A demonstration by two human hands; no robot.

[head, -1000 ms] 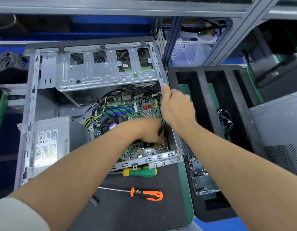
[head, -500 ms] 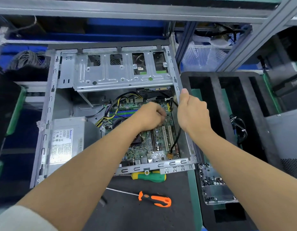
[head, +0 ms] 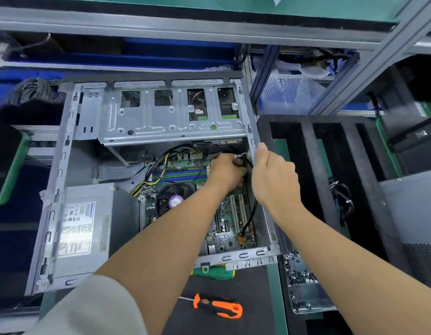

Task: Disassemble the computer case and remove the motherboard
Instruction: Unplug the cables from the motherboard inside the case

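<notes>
Orange screwdriver [head: 218, 308] before case [head: 64, 165]; left hand [head: 227, 171] pinches cable [head: 250, 213]; right hand [head: 273, 175] grips case edge.

Open computer case [head: 64, 165] lying on its side, motherboard [head: 224, 228] still inside.

The bare silver steel chassis has its side panel off; the green board lies flat on its floor, right of the grey power supply [head: 81, 228], cables still plugged in.

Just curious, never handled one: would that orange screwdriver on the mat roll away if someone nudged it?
Probably not far. The orange screwdriver lies flat on the dark mat, and its handle looks lumpy with an orange loop rather than evenly round, so it would likely rock and stop. It looks stiff, and heavier at the handle than along the thin shaft.
</notes>
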